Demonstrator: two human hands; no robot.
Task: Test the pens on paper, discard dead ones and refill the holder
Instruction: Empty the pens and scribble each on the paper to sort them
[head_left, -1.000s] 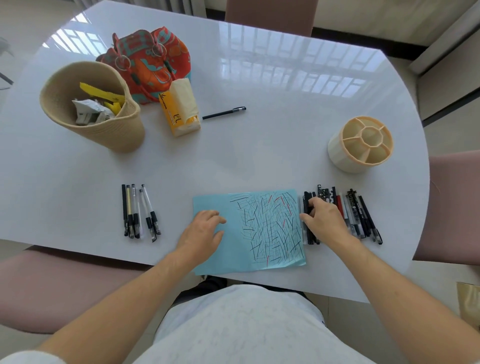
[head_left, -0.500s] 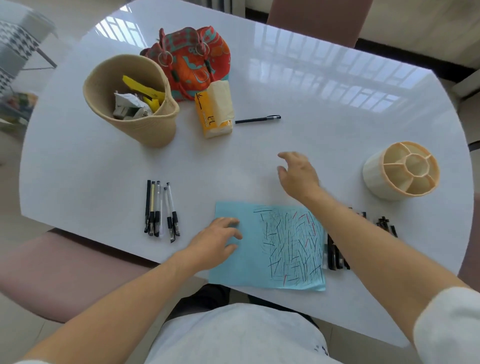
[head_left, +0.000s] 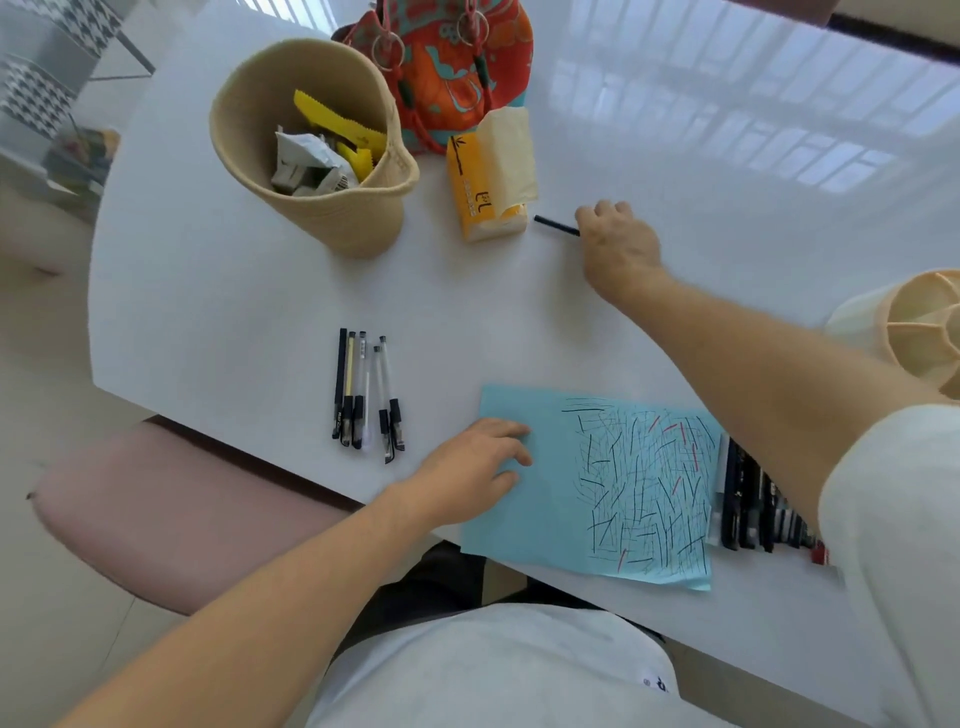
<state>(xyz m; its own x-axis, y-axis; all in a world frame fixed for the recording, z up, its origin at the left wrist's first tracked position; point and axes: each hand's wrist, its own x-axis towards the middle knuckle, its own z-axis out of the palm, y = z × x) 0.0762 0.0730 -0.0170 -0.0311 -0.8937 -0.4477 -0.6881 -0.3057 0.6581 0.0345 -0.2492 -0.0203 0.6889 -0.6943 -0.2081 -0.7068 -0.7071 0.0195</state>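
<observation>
1. Glossy, smooth white worktop (head_left: 675, 156), mirroring window light.
2. Matt blue paper sheet (head_left: 519, 530), inked with thin strokes.
3. Coarse woven rope basket (head_left: 332, 218), matt tan.
4. Printed cloth bag (head_left: 447, 78) with metal rings.
5. Smooth cream plastic holder (head_left: 930, 322).
6. Clear and black plastic pens (head_left: 366, 395).
7. Soft matt pink chair upholstery (head_left: 156, 519).

A black pen (head_left: 556, 226) lies flat beside the tissue pack (head_left: 485, 195) (far end hidden under fingers).
</observation>
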